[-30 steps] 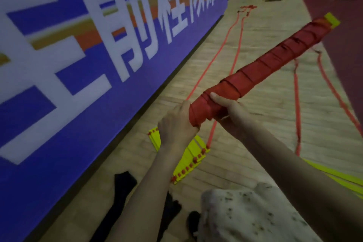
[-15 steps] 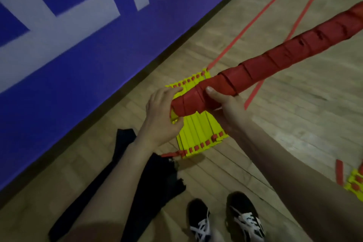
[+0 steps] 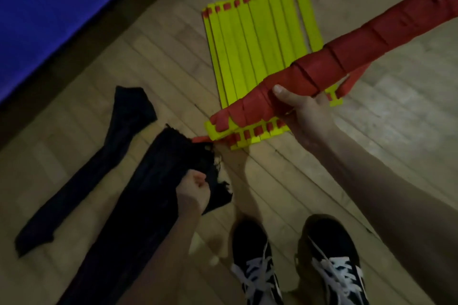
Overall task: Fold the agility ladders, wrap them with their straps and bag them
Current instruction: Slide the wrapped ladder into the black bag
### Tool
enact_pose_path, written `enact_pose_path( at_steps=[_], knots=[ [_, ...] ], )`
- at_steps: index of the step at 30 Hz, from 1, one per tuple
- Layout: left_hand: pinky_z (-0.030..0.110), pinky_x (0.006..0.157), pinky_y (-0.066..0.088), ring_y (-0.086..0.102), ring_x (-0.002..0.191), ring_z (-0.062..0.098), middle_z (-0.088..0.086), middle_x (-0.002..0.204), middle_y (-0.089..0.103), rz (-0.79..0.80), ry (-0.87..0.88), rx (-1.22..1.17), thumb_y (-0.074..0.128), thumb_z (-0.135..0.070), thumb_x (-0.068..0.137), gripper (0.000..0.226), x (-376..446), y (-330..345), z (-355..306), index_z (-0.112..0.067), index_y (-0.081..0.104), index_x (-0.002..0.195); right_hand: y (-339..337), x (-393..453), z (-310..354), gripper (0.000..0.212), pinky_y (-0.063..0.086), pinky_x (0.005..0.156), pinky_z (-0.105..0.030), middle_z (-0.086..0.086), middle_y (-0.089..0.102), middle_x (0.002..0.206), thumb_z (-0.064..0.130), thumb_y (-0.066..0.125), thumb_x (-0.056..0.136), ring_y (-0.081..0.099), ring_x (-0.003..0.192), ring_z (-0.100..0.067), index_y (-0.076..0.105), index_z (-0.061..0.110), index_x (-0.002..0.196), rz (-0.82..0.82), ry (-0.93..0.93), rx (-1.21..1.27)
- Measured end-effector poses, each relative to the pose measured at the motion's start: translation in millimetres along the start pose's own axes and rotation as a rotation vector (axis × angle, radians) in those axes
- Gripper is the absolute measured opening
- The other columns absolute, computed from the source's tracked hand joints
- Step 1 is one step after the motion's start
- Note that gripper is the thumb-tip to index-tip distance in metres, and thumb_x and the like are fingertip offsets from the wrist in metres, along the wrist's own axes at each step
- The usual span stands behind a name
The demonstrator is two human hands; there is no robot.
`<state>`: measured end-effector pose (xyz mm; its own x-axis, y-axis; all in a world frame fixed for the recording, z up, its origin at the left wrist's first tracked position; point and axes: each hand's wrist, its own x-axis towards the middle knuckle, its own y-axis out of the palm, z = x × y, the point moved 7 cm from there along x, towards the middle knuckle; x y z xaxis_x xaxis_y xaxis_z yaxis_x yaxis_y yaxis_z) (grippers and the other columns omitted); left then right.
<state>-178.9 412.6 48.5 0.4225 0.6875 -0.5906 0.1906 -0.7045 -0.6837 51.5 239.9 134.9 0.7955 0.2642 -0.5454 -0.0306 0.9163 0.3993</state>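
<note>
Now the right hand [image 3: 301, 109] grips the wrapped ladder [image 3: 347, 54], its near end angled toward the bag [image 3: 158, 171] the left hand [image 3: 193, 190] clutches.

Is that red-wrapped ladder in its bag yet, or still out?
Out. The right hand holds the wrapped ladder in the air, while the left hand grips the black bag on the floor.

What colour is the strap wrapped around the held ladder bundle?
Red strap, head view.

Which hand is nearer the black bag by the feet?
Left. The left hand grips the bag at its mouth; the right hand holds the wrapped ladder, up and right of it.
</note>
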Motion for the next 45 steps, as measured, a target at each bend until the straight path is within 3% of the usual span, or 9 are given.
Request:
enact_pose_path(
  at_steps=[3, 6, 11, 20, 23, 27, 34, 40, 45],
  knots=[
    [0.026, 0.081, 0.042, 0.056, 0.112, 0.028, 0.011, 0.121, 0.056, 0.115, -0.013, 0.083, 0.060, -0.020, 0.094, 0.032, 13.0, 39.0, 34.9, -0.005, 0.053, 0.122, -10.1, 8.9, -28.6, 0.056, 0.054, 0.091, -0.049, -0.019, 0.066, 0.118, -0.008, 0.071, 0.079, 0.068, 0.105, -0.030, 0.049, -0.003, 0.129, 0.014, 0.013, -0.022],
    [0.035, 0.077, 0.050, 0.057, 0.105, 0.028, 0.011, 0.122, 0.053, -0.002, 0.017, 0.162, 0.065, -0.033, 0.090, 0.050, 21.6, 50.0, 42.6, -0.007, 0.047, 0.129, -16.3, 15.7, -48.4, 0.050, 0.057, 0.088, -0.044, -0.017, 0.067, 0.116, -0.009, 0.070, 0.079, 0.069, 0.102, -0.028, 0.052, 0.001, 0.125, 0.040, 0.021, -0.071],
    [0.030, 0.057, 0.043, 0.061, 0.083, 0.024, 0.003, 0.093, 0.060, -0.180, 0.089, 0.209, 0.061, -0.027, 0.093, 0.014, 33.8, 50.0, 33.7, -0.014, 0.056, 0.094, -30.2, 24.9, -69.0, 0.067, 0.056, 0.090, -0.046, -0.021, 0.064, 0.123, -0.004, 0.076, 0.075, 0.068, 0.106, -0.030, 0.045, -0.003, 0.134, 0.054, 0.001, -0.116],
    [0.019, 0.064, 0.039, 0.050, 0.071, 0.016, 0.002, 0.075, 0.054, -0.324, 0.097, -0.320, 0.059, -0.008, 0.091, 0.010, 3.8, 8.4, 13.0, -0.006, 0.055, 0.082, -39.4, 25.0, -89.3, 0.068, 0.056, 0.088, -0.047, -0.024, 0.064, 0.121, -0.002, 0.078, 0.072, 0.067, 0.106, -0.034, 0.045, -0.007, 0.132, 0.058, 0.015, -0.161],
    [0.035, 0.069, 0.044, 0.050, 0.071, 0.016, 0.001, 0.073, 0.053, -0.284, 0.122, -0.469, 0.058, -0.006, 0.091, 0.016, -5.5, -5.0, 8.3, -0.011, 0.054, 0.076, -31.4, 23.8, -90.1, 0.060, 0.057, 0.086, -0.044, -0.022, 0.065, 0.120, -0.006, 0.074, 0.076, 0.068, 0.105, -0.031, 0.047, -0.005, 0.130, 0.072, 0.007, -0.146],
    [0.032, 0.069, 0.044, 0.051, 0.067, 0.009, -0.007, 0.068, 0.052, -0.242, 0.114, -0.519, 0.056, -0.002, 0.092, 0.022, -17.7, -17.3, 5.8, -0.014, 0.054, 0.073, -13.7, 21.1, -83.3, 0.062, 0.057, 0.088, -0.043, -0.021, 0.065, 0.122, -0.005, 0.073, 0.075, 0.068, 0.105, -0.030, 0.047, -0.005, 0.131, 0.105, -0.008, -0.095],
    [0.028, 0.071, 0.048, 0.060, 0.082, 0.018, 0.007, 0.090, 0.061, -0.160, -0.232, -0.895, 0.043, 0.005, 0.092, 0.025, -16.1, -0.3, 14.5, -0.013, 0.062, 0.092, 3.8, 7.0, -91.6, 0.067, 0.054, 0.092, -0.048, -0.018, 0.067, 0.118, 0.001, 0.082, 0.065, 0.068, 0.106, -0.031, 0.052, 0.002, 0.124, 0.181, 0.052, -0.069],
    [0.035, 0.071, 0.048, 0.058, 0.071, 0.014, -0.004, 0.066, 0.064, -0.310, -0.110, -0.670, 0.057, -0.010, 0.093, 0.040, -15.3, -20.7, 11.8, -0.028, 0.070, 0.059, 6.5, 1.7, -103.6, 0.074, 0.052, 0.094, -0.052, -0.023, 0.064, 0.121, 0.005, 0.081, 0.065, 0.065, 0.109, -0.037, 0.046, -0.005, 0.129, 0.202, 0.039, -0.091],
    [0.035, 0.081, 0.052, 0.065, 0.080, 0.015, -0.005, 0.079, 0.068, -0.473, 0.121, -0.402, 0.060, -0.028, 0.092, 0.020, -23.4, -38.7, -17.3, -0.012, 0.072, 0.093, 8.0, -0.9, -101.8, 0.073, 0.054, 0.091, -0.051, -0.023, 0.066, 0.119, 0.003, 0.082, 0.065, 0.066, 0.107, -0.036, 0.047, -0.004, 0.128, 0.211, 0.034, -0.087]
  ],
)
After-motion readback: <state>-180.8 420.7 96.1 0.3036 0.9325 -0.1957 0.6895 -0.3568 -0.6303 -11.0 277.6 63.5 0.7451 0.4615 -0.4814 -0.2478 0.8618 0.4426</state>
